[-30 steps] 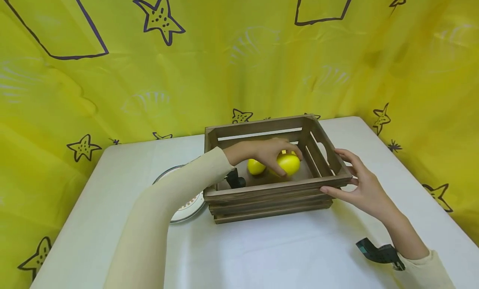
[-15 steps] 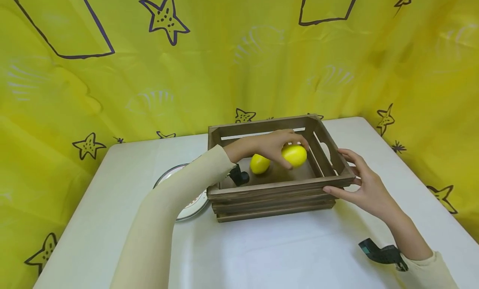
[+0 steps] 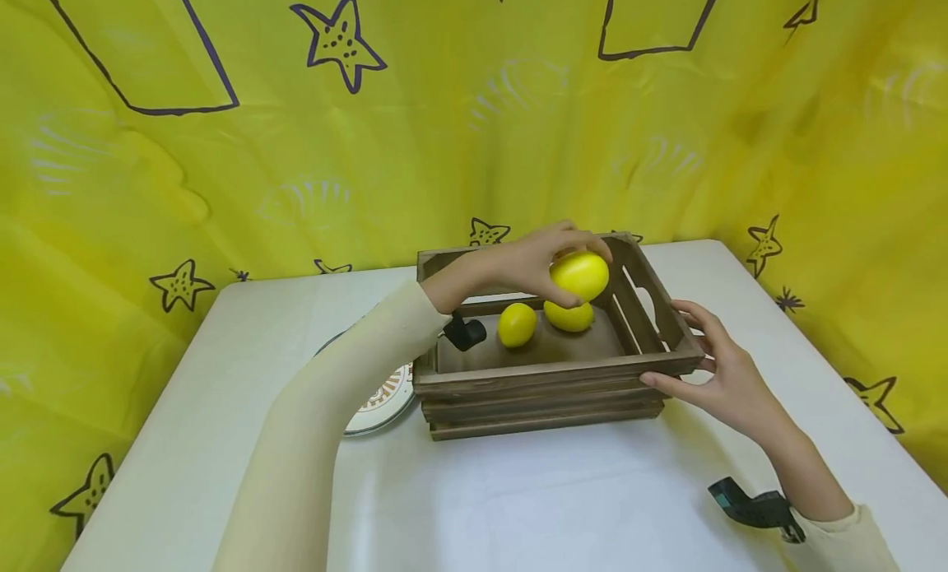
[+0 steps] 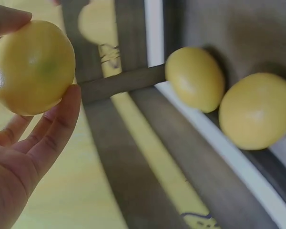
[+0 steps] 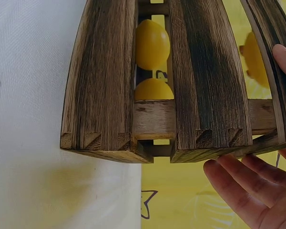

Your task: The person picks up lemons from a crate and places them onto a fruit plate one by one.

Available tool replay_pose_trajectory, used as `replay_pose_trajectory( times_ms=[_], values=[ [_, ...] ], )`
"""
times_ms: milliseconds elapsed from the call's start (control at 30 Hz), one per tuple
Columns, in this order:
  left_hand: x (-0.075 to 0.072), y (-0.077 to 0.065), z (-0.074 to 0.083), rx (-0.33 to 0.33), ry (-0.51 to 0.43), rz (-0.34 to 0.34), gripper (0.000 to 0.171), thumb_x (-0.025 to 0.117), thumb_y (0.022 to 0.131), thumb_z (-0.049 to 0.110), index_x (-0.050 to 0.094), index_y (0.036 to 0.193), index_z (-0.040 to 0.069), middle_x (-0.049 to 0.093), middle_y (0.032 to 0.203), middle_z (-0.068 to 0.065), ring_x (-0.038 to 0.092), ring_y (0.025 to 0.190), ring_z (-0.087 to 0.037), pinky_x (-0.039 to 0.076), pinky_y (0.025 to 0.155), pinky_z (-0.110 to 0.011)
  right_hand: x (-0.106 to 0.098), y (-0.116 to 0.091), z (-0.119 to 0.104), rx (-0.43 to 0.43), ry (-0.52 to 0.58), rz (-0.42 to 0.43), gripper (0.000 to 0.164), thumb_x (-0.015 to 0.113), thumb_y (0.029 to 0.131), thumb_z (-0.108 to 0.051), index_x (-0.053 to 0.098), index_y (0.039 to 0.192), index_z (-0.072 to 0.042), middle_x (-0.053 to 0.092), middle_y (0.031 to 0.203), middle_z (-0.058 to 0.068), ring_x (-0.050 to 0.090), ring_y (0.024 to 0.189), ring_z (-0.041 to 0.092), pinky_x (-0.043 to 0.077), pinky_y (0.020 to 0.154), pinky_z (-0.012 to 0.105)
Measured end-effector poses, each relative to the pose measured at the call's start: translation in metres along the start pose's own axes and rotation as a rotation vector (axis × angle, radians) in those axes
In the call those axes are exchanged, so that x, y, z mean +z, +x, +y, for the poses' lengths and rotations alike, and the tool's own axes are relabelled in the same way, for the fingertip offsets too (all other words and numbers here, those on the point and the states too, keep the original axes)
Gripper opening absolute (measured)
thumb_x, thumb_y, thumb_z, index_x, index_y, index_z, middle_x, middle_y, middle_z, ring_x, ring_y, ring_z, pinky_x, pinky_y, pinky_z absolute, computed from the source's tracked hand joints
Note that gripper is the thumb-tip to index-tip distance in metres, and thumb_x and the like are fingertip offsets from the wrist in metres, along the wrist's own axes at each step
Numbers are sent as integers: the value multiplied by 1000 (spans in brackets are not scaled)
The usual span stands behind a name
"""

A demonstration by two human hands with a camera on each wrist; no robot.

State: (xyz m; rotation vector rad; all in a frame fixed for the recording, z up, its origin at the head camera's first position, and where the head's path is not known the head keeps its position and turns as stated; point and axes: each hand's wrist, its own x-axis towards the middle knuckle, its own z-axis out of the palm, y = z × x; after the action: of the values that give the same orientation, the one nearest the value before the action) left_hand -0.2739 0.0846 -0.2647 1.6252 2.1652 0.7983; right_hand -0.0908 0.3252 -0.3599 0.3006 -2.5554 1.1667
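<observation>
My left hand [image 3: 522, 263] grips a smooth yellow lemon [image 3: 580, 276] between thumb and fingertips, above the wooden crate [image 3: 533, 387]. In the left wrist view the held lemon [image 4: 35, 67] is up beside the slatted wall. Two more lemons lie on the crate floor, one left [image 3: 517, 325] and one right [image 3: 569, 317], the latter partly covered by the held one. At the crate's right end, my right hand [image 3: 714, 374] holds the corner, thumb on the front rim and fingers on the end panel. The right wrist view shows its fingers [image 5: 233, 183] against the slats.
A white patterned plate [image 3: 381, 407] lies left of the crate, partly hidden by the left sleeve [image 3: 311, 424]. Both stand on a white table [image 3: 518, 498]. A yellow curtain [image 3: 415, 144] with drawn starfish hangs behind. Black cameras sit on both wrists.
My left hand has taken hold of a lemon and raised it from the crate floor to about the back rim's height, uncovering another lemon beneath. My right hand keeps its hold on the crate.
</observation>
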Motion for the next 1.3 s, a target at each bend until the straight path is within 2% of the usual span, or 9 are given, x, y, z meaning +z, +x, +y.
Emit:
replay_pose_trajectory(
  times_ms=[100,267,567,667,800,900,1133,1300],
  values=[
    [-11,-8,4,19,-20,62,59,76,79,17,54,134,13,48,124,-8,44,109,-19,47,87,-27,1,1,1,-3,-2,0,95,83,73,-2,29,151,-13,46,136,21,51,97,-14,43,75,5],
    [-23,-17,9,38,33,126,59,76,77,18,55,132,10,51,124,-8,42,111,-19,44,90,-27,2,2,3,0,-4,0,96,84,73,-1,29,151,-14,46,134,19,52,96,-15,43,75,5],
    [-26,-37,16,30,39,179,59,77,78,20,56,132,11,52,126,-5,42,112,-17,45,89,-26,1,0,5,8,-35,4,98,85,71,-3,30,151,-14,47,134,22,48,97,-17,39,75,3],
    [-27,-48,21,30,37,212,58,77,78,19,56,132,12,52,127,-4,42,111,-17,47,87,-28,0,-1,6,28,-27,7,99,85,71,-2,30,152,-15,47,134,14,48,96,-17,39,75,2],
    [-27,-63,28,33,42,259,58,76,79,19,56,132,12,52,129,-4,43,114,-17,49,88,-28,-2,-1,7,23,-13,9,100,84,71,0,29,152,-16,43,131,-13,50,97,-16,39,75,1],
    [-28,-73,32,34,28,288,58,77,78,18,57,132,11,52,130,-5,42,116,-17,50,88,-28,-2,-2,7,10,-9,11,100,84,71,0,28,153,-16,39,129,-26,49,99,-17,38,76,0],
    [-28,-100,33,12,-26,359,58,78,77,13,57,131,9,50,129,-7,43,115,-18,53,86,-28,1,-4,6,21,-16,8,100,84,73,-3,27,154,-21,38,130,-26,45,102,-15,35,76,0],
    [-27,-125,34,-41,-50,422,60,78,77,12,57,133,10,48,128,-8,45,112,-19,55,85,-30,6,-2,5,17,-14,5,100,84,73,-4,27,154,-22,38,130,-26,43,104,-15,33,76,-1]
  ],
)
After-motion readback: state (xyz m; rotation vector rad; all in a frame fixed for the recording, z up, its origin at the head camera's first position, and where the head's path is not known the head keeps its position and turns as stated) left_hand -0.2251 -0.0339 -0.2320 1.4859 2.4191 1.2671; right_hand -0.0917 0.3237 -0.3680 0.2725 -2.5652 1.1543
